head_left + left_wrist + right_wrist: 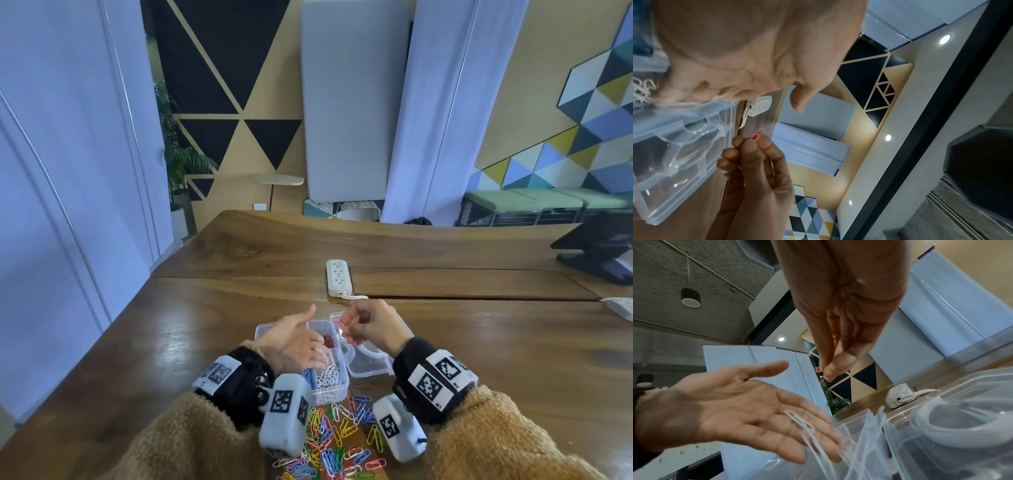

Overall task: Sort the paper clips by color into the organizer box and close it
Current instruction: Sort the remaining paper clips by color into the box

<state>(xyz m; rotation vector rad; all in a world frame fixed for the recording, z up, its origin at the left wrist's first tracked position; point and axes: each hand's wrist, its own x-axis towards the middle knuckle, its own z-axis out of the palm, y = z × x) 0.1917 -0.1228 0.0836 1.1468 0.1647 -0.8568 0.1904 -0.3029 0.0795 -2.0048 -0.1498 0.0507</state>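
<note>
The clear organizer box [267, 330] sits on the table with red clips [329, 341], white clips [329, 375] and blue clips [309, 377] in separate compartments. Its lid [371, 361] lies open to the right. My left hand [305, 339] is flat and tilted, palm up, over the box. A few white clips [799, 420] slide off its fingers [789, 431] toward the white compartment. My right hand [344, 324] hovers above the box's far right corner and pinches a single pink clip [757, 135] between thumb and fingertips. The mixed pile of clips [339, 442] lies in front of the box.
A white power strip [338, 277] with its cord lies just beyond the box. A dark stand [599, 250] sits at the table's far right, and a pale object [620, 306] at the right edge. The wooden table [205, 308] stretches left and far.
</note>
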